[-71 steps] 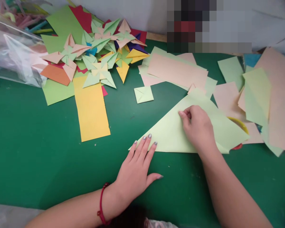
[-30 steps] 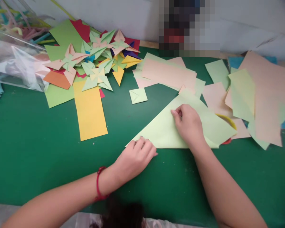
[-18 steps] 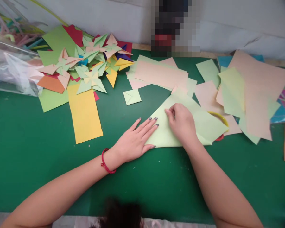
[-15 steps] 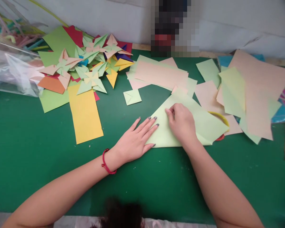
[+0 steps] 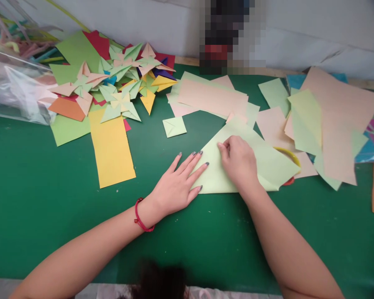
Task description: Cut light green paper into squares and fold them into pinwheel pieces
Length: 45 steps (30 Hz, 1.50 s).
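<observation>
A large sheet of pale green paper (image 5: pixel 264 158), folded into a roughly triangular shape, lies in front of me. My left hand (image 5: pixel 177 185) is flat with its fingers spread, the fingertips resting on the paper's left corner. On the middle of the sheet my right hand (image 5: pixel 240 162) is curled into a loose fist, thumb against the index finger, and nothing shows in it. Just beyond my left fingertips is a small folded pale green square (image 5: pixel 174 126). A yellow handle loop (image 5: pixel 288 155) and a bit of red stick out from under the paper's right side.
Folded paper stars (image 5: pixel 121 101) are piled at the back left over coloured sheets, with a yellow paper strip (image 5: pixel 112 151) nearer me. A clear plastic bag (image 5: pixel 15 91) lies far left. Pink and green sheets (image 5: pixel 336 112) overlap at the right on the green table (image 5: pixel 65 211).
My left hand's fingertips have shifted very slightly left on the paper. My right hand and the green sheet stay practically where they were.
</observation>
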Each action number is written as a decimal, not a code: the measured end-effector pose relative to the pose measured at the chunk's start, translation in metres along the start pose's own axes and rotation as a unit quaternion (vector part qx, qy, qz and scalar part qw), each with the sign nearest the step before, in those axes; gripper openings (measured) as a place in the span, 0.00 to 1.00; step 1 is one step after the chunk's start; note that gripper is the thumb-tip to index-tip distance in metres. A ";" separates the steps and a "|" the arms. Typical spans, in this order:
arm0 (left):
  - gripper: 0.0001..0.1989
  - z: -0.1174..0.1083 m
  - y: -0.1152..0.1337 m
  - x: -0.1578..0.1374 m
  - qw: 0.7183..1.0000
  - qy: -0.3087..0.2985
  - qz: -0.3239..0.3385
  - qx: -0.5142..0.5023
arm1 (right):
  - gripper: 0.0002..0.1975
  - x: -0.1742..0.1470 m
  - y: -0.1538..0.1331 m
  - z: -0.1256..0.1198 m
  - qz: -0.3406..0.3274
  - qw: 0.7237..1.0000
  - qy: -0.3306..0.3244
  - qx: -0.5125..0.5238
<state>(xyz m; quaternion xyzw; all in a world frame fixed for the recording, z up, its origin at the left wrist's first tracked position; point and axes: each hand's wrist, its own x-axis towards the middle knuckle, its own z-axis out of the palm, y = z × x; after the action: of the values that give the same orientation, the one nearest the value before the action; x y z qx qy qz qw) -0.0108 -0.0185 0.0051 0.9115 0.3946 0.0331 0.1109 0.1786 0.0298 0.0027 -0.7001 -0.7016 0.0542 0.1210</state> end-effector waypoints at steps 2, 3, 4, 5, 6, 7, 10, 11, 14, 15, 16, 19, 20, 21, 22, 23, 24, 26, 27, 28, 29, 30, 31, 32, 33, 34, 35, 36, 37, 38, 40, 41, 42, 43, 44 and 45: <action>0.27 0.000 0.001 0.000 1.000 0.000 -0.006 -0.001 | 0.09 0.000 0.000 0.000 0.003 1.000 0.000 -0.002; 0.27 0.000 0.001 0.000 1.000 0.000 -0.008 -0.001 | 0.09 0.000 0.000 0.000 0.004 1.000 0.001 -0.002; 0.27 0.000 0.001 -0.001 1.000 -0.002 -0.008 -0.001 | 0.09 0.000 0.000 0.000 0.004 1.000 0.002 -0.003; 0.27 0.000 0.001 -0.001 1.000 -0.002 -0.009 -0.001 | 0.09 0.000 -0.001 0.000 0.004 1.000 0.002 -0.004; 0.27 -0.001 0.001 -0.001 1.000 -0.002 -0.009 0.000 | 0.09 0.000 -0.001 0.000 0.005 1.000 0.001 -0.005; 0.27 -0.001 0.001 -0.001 1.000 0.000 -0.010 0.000 | 0.09 0.000 -0.001 0.000 0.007 1.000 0.000 -0.006; 0.27 -0.002 0.001 -0.001 1.000 0.006 -0.004 0.003 | 0.10 0.000 -0.001 0.000 0.011 1.000 -0.005 -0.011; 0.26 -0.002 0.000 -0.001 1.000 0.007 0.002 0.003 | 0.10 0.000 -0.001 0.000 0.011 1.000 -0.006 -0.012; 0.25 -0.002 -0.001 -0.001 1.000 0.004 0.022 0.001 | 0.10 0.000 -0.001 0.000 0.011 1.000 -0.006 -0.009; 0.25 -0.002 -0.002 -0.001 1.000 0.002 0.026 0.000 | 0.09 0.000 -0.001 0.000 0.011 1.000 -0.005 -0.007; 0.25 -0.002 -0.002 -0.001 1.000 0.001 0.028 -0.002 | 0.09 0.000 -0.001 0.000 0.011 1.000 -0.004 -0.005; 0.24 -0.005 -0.003 -0.001 0.999 -0.004 0.036 -0.006 | 0.10 0.000 0.000 0.000 0.009 1.000 -0.001 0.005; 0.24 -0.007 -0.003 0.000 0.999 -0.005 0.038 -0.006 | 0.10 0.000 0.000 0.001 0.007 1.000 0.001 0.008; 0.24 -0.010 -0.003 0.002 0.999 -0.006 0.039 -0.004 | 0.10 0.000 0.000 0.001 0.006 1.000 0.002 0.009; 0.24 -0.012 -0.002 0.004 0.999 -0.004 0.040 0.001 | 0.10 0.000 0.000 0.001 0.006 1.000 0.003 0.009; 0.23 -0.014 -0.001 0.007 0.999 -0.001 0.038 0.009 | 0.10 0.000 0.000 0.000 0.006 1.000 0.005 0.009; 0.22 -0.016 0.000 0.011 0.999 0.003 0.037 0.018 | 0.09 0.000 0.000 0.000 0.006 1.000 0.006 0.010; 0.21 -0.017 0.002 0.019 0.999 0.015 0.034 0.040 | 0.09 0.000 -0.001 0.000 0.005 1.000 0.006 0.016; 0.21 -0.016 0.002 0.022 0.998 0.020 0.038 0.046 | 0.09 0.000 -0.001 -0.001 0.003 1.000 0.007 0.020; 0.21 -0.013 0.002 0.025 0.998 0.023 0.043 0.049 | 0.09 0.000 -0.001 -0.001 0.001 1.000 0.009 0.023; 0.22 -0.010 0.001 0.028 0.997 0.025 0.053 0.047 | 0.09 0.000 -0.001 -0.001 -0.001 1.000 0.012 0.025; 0.23 -0.006 -0.001 0.029 0.997 0.026 0.063 0.042 | 0.09 0.000 -0.001 -0.001 -0.003 1.000 0.015 0.027; 0.24 -0.003 -0.002 0.030 0.997 0.026 0.066 0.036 | 0.09 -0.001 -0.001 -0.001 -0.004 0.999 0.018 0.029; 0.26 0.001 -0.003 0.030 0.997 0.023 0.064 0.031 | 0.09 -0.001 -0.001 0.000 -0.005 0.999 0.020 0.030; 0.27 0.003 -0.004 0.030 0.998 0.021 0.060 0.028 | 0.09 -0.001 0.000 0.000 -0.005 0.999 0.021 0.030; 0.27 0.005 -0.005 0.029 0.998 0.019 0.053 0.026 | 0.09 -0.001 0.000 0.000 -0.005 0.999 0.022 0.030; 0.28 0.006 -0.005 0.029 0.998 0.017 0.048 0.025 | 0.09 -0.001 0.000 0.000 -0.005 0.999 0.021 0.029; 0.28 0.006 -0.005 0.028 0.999 0.017 0.045 0.024 | 0.09 -0.001 0.000 0.000 -0.004 0.999 0.020 0.027; 0.28 0.006 -0.004 0.028 0.999 0.017 0.042 0.024 | 0.09 -0.001 0.000 0.000 -0.003 1.000 0.018 0.025; 0.28 0.005 -0.004 0.028 0.999 0.018 0.041 0.024 | 0.09 -0.001 -0.001 0.000 -0.002 1.000 0.017 0.024; 0.28 0.004 -0.003 0.028 0.999 0.018 0.041 0.024 | 0.09 -0.001 -0.001 0.000 0.002 1.000 0.013 0.022; 0.28 0.004 -0.003 0.028 0.999 0.017 0.041 0.024 | 0.09 -0.001 -0.001 0.000 0.004 1.000 0.012 0.021; 0.28 0.004 -0.003 0.029 0.999 0.017 0.041 0.024 | 0.09 -0.001 -0.001 -0.001 0.006 1.000 0.011 0.022; 0.28 0.004 -0.003 0.029 0.999 0.016 0.041 0.023 | 0.09 -0.001 -0.002 -0.001 0.007 1.000 0.011 0.022; 0.28 0.004 -0.004 0.029 0.999 0.015 0.041 0.023 | 0.09 -0.001 -0.002 -0.001 0.008 1.000 0.011 0.023; 0.28 0.005 -0.004 0.029 0.999 0.015 0.039 0.022 | 0.09 -0.001 -0.002 0.000 0.009 1.000 0.012 0.024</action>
<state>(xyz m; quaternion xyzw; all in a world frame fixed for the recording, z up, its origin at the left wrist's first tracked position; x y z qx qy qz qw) 0.0071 0.0041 -0.0010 0.9281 0.3605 0.0421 0.0833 0.1772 0.0286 0.0035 -0.7038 -0.6924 0.0639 0.1458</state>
